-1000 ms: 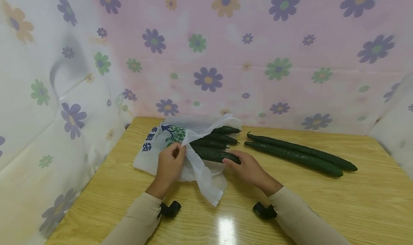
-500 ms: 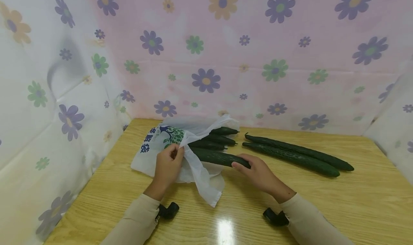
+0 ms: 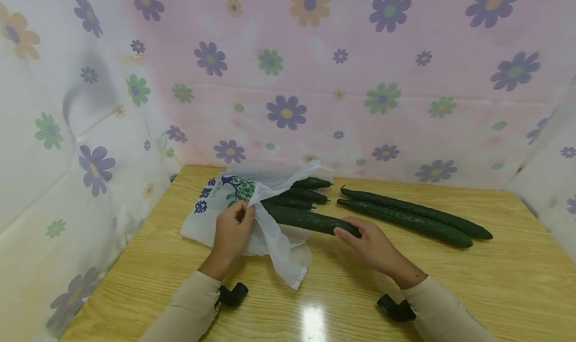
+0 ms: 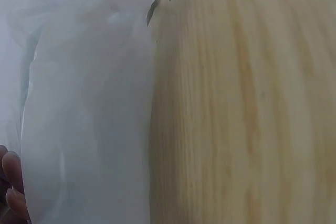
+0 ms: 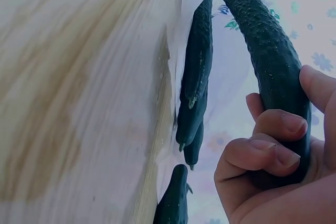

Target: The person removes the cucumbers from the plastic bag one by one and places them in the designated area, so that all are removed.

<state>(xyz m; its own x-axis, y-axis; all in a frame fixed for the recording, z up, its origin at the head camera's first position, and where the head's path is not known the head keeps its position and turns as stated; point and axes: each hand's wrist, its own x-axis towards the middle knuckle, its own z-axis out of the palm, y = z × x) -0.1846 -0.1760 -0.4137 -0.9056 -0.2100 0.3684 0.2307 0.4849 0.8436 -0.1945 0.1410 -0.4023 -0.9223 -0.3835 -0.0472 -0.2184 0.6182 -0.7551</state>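
My right hand (image 3: 372,243) grips one end of a dark green cucumber (image 3: 310,220), its fingers curled round it in the right wrist view. The cucumber's other end is hidden inside a white plastic bag (image 3: 283,252) printed with a tree and blue characters. At the bag's mouth, my left hand (image 3: 231,232) pinches the edge of the plastic between thumb and fingers. Several more cucumbers (image 3: 303,195) poke out of the bag behind the held one. In the left wrist view, the bag (image 4: 89,108) covers most of the left fingers (image 4: 17,203).
Two long cucumbers (image 3: 405,217) lie side by side on the wooden table (image 3: 508,282), right of the bag. Flower-print cloth (image 3: 315,82) hangs behind the table and at both sides. A black wrist-worn device (image 3: 396,309) sits at each sleeve.
My right hand has drawn the cucumber to the right, so more of its length shows outside the bag. The left hand keeps its pinch on the bag's edge, nearly still.
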